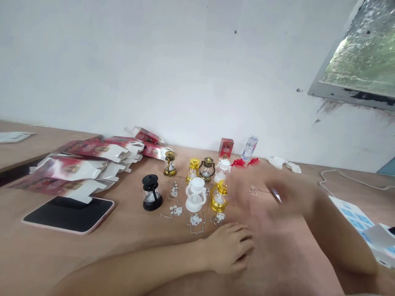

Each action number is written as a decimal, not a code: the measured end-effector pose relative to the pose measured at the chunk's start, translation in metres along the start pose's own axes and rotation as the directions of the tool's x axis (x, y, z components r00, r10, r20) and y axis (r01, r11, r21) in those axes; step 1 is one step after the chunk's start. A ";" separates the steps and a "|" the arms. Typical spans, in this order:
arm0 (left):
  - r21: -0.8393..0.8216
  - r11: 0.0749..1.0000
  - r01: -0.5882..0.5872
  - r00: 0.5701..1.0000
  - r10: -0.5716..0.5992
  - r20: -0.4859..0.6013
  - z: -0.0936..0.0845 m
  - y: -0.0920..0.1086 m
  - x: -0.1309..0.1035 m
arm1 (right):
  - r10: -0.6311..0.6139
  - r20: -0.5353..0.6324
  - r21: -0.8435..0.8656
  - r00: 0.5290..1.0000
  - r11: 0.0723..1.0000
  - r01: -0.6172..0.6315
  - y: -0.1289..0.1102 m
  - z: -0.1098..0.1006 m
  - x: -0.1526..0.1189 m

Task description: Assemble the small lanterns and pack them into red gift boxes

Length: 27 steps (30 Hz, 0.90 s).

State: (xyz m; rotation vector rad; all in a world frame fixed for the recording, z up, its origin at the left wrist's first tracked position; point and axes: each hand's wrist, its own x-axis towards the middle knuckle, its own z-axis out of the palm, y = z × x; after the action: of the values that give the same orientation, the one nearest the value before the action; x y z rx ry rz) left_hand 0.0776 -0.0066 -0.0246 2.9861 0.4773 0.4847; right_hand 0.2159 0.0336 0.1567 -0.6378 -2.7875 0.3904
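Observation:
My left hand (230, 248) rests palm down on the brown table, its fingers slightly bent and apart, with nothing in it. My right hand (262, 187) is smeared by motion to the right of the lanterns; what it holds, if anything, cannot be made out. A small dark, shiny object (275, 195) shows beside it. Nearest the hands are a gold lantern (219, 197) and a white lantern (195, 195). A black lantern (151, 193) stands further left. Bent wires with small white parts (195, 220) lie in front of them.
Flattened red boxes (70, 167) lie in a pile at left, above a phone (69, 213). An upright red box (226, 149) and a clear bottle (249, 148) stand near the wall. White cable (354, 174) and a blue-white power strip (354, 218) are at right.

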 end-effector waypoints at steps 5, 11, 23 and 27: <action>-0.075 0.997 0.005 1.000 -0.005 -0.006 0.000 0.001 0.000 | 0.414 -0.389 -0.364 0.823 0.752 -0.550 0.092 -0.046 0.058; -0.112 0.993 -0.048 0.992 0.061 0.114 -0.011 0.006 -0.005 | 0.631 -0.331 -0.392 0.701 0.584 -0.711 0.194 -0.019 0.089; -0.302 0.949 -0.087 0.969 0.151 0.196 -0.017 0.020 -0.016 | 0.560 -0.524 -0.388 0.642 0.514 -0.765 0.184 -0.040 0.062; -0.412 0.909 -0.065 0.966 0.161 0.202 -0.026 0.025 -0.034 | 0.288 -0.880 0.004 0.378 0.800 -0.601 0.135 -0.035 0.017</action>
State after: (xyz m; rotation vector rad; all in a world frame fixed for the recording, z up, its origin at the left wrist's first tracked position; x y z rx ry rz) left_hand 0.0456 -0.0403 -0.0070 2.6295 0.1559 0.2020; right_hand 0.2640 0.1658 0.1502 -1.2724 -1.6457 -0.2815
